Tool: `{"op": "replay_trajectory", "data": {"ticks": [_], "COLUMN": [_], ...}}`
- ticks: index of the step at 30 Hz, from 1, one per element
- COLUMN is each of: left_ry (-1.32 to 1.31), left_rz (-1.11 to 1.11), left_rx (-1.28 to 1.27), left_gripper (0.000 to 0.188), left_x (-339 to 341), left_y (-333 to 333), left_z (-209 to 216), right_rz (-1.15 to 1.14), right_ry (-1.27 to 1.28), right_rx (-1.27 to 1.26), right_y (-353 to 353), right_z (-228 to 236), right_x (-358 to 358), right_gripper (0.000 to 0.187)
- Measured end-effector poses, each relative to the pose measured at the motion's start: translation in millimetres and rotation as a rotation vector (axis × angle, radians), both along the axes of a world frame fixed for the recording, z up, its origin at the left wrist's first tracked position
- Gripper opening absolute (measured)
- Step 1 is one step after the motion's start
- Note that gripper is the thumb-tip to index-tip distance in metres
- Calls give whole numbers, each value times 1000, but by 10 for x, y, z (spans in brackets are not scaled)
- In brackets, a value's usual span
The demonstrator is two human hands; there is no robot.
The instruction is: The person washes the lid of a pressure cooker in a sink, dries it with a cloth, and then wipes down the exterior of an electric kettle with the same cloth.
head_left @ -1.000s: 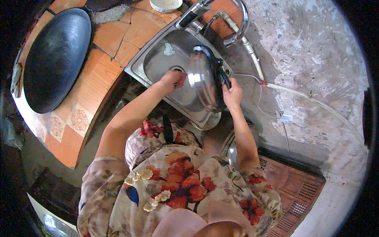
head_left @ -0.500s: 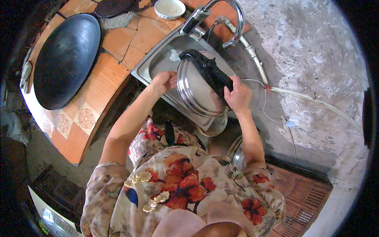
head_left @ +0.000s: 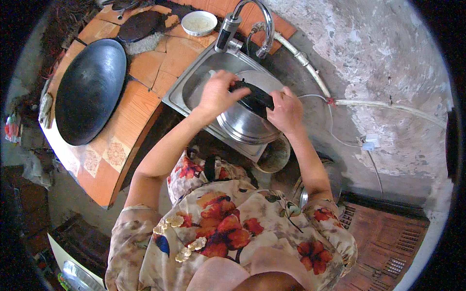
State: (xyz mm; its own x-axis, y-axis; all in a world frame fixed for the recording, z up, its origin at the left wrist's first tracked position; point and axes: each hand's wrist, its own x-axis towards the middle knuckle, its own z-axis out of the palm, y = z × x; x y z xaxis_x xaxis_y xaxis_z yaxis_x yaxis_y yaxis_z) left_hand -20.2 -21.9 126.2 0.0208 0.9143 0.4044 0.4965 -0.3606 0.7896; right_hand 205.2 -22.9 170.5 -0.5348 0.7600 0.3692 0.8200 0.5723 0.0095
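Gripping the right end of a long black handle (head_left: 257,101), the right hand (head_left: 285,109) is a little above the centre of the frame, with thumb and fingers closed on it. The left hand (head_left: 218,95) is at the other end of this handle; its fingers are bent and the thumb points along the handle, but the fingertips are partly hidden, so I cannot tell if they grip firmly. The handle belongs to a shiny metal pot lid (head_left: 246,125), which is in the upper centre of the frame, over the stainless-steel sink (head_left: 175,96), its domed side showing upward.

Behind the sink, at the top of the frame, stands a chrome faucet (head_left: 227,35) with a curved spout. To the left of it is a white bowl (head_left: 199,22). In the upper left, a large black wok (head_left: 90,92) lies on the orange tiled countertop (head_left: 137,110).
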Motion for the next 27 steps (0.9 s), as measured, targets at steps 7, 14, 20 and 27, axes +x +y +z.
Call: {"op": "replay_trajectory", "data": {"ticks": [7,14,20,27], "left_ry": [433,375,423,693], "left_rz": [-90,2,-56,-117], "left_rx": [-115,-17,228,229], "left_gripper": [33,34,27,45], "left_x": [146,268,321,263], "left_y": [228,245,104,-15], "left_z": [134,352,433,332], "right_rz": [56,4,-25,-38], "right_ry": [47,193,382,328], "right_rx": [-55,-146,-67,-99], "right_y": [8,37,19,13], "right_z": [-169,-293,-99,-132], "right_x": [81,188,180,220], "right_gripper": [36,46,48,46]}}
